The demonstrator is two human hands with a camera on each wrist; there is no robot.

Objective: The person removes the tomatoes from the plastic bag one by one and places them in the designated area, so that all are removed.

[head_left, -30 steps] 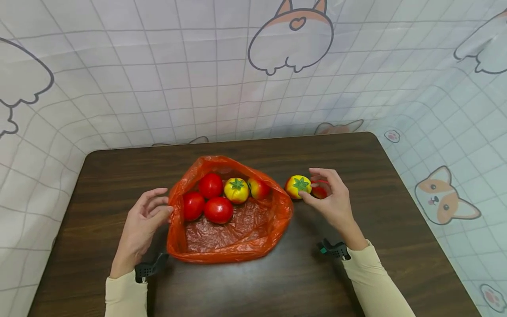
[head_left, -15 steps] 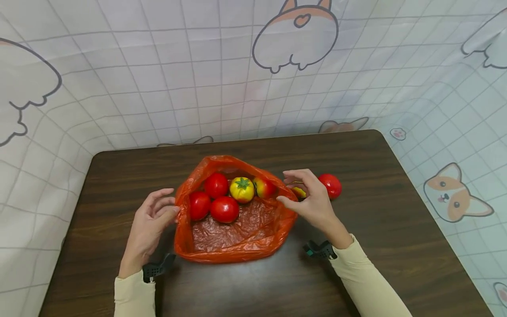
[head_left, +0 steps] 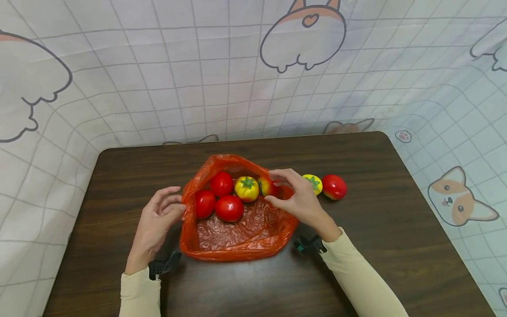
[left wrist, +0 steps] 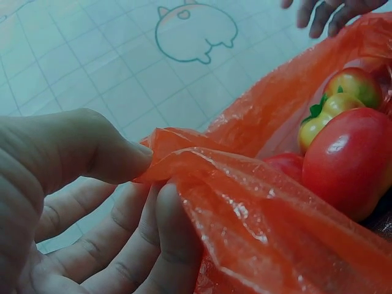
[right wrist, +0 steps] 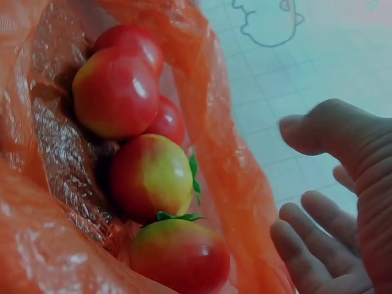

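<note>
An orange-red plastic bag [head_left: 237, 254] lies with its mouth spread wide on the table. Inside it sit several tomatoes: three red ones, such as the front red tomato [head_left: 229, 208], a yellow tomato [head_left: 247, 189] with a green leafy top, and a red-and-yellow tomato [right wrist: 180, 256] at the right. My left hand [head_left: 156, 224] pinches the bag's left rim between thumb and fingers, as the left wrist view shows. My right hand [head_left: 302, 202] hovers over the bag's right side with thumb and fingers apart, holding nothing. Behind it, a second yellow tomato [head_left: 314, 183] is partly hidden.
A red tomato [head_left: 334, 187] lies outside the bag at the right, beside the partly hidden yellow one. The dark wooden table [head_left: 376, 246] meets a white gridded cloth [head_left: 178, 79] with dog drawings at its back and sides.
My right hand has moved left, from the two loose tomatoes to above the bag's right side. Those tomatoes remain outside. My left hand stays at the bag's left rim; the head view has shifted slightly.
</note>
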